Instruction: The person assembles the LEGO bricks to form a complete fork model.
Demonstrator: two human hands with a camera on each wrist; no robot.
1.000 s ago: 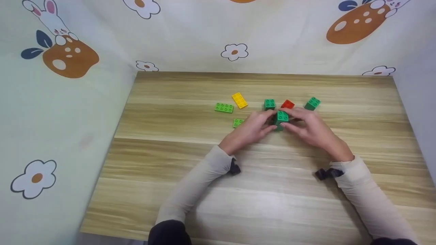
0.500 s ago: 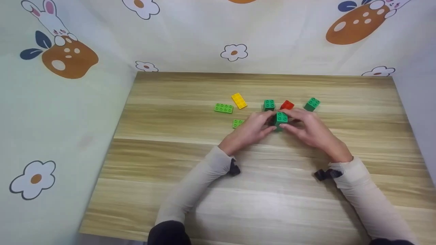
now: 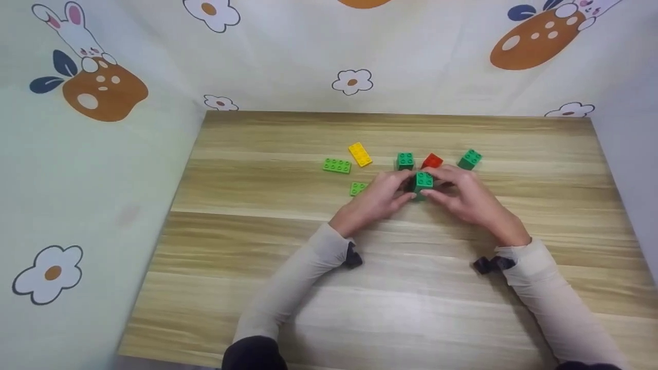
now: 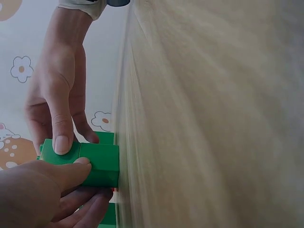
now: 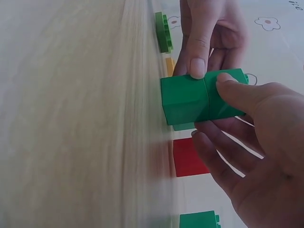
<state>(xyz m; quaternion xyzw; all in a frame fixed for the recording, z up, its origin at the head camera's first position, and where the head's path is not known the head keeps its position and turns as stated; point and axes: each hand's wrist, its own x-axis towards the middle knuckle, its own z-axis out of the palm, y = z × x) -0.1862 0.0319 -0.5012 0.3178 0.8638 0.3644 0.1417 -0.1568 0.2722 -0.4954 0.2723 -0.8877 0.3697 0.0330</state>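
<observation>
Two green building bricks are stacked upright, one on the other, between my hands. In the right wrist view the lower brick [image 5: 185, 102] sits at the table surface and the upper brick [image 5: 224, 102] meets it along a thin, even seam. My left hand [image 3: 372, 198] pinches the lower brick, its thumb [image 5: 197, 68] near the seam. The upper brick is gripped by my right hand [image 3: 465, 195], with the thumb [image 4: 61, 144] on its near side. From the head view, the studded top [image 3: 424, 180] shows, while fingers cover much of the sides.
Just behind the hands stand a green brick [image 3: 405, 161] and a red brick [image 3: 432, 160]; another green brick [image 3: 470, 159] lies farther right. To the left are a yellow brick [image 3: 360, 154], a long light green brick [image 3: 336, 165] and a light green brick [image 3: 358, 189] partly behind the left hand.
The head view has tilted slightly, so everything appears a little lower. Both hands keep their hold on the stacked bricks, with no other visible movement.
</observation>
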